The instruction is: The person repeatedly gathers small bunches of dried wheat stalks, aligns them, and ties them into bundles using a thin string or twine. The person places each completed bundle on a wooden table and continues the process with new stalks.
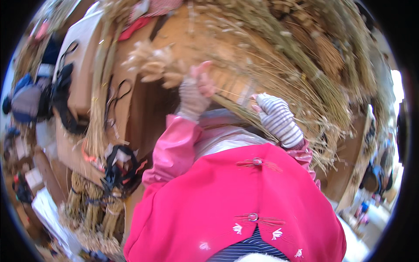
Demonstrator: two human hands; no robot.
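My left hand (pixel 198 91), in a fingerless knitted glove, grips a bunch of dried grass (pixel 235 109) below its heads. Fluffy pale seed heads (pixel 155 64) stick out beyond that hand to the left, blurred by motion. The stems slant down to the right, across the front of my body. My right hand (pixel 280 119), in a striped fingerless glove, is closed at the lower stems; its fingertips are partly hidden. Loose dried stalks (pixel 288 82) lie spread on the wooden tabletop (pixel 178 31) beyond both hands.
A thick tied bundle of green-brown stalks (pixel 304 68) lies at the upper right. On the left, another tied bundle (pixel 98 108) lies by a cardboard box (pixel 81 65). Several short bundles (pixel 93 206) stand at the lower left. A co-worker in a dark cap (pixel 26 98) is at far left.
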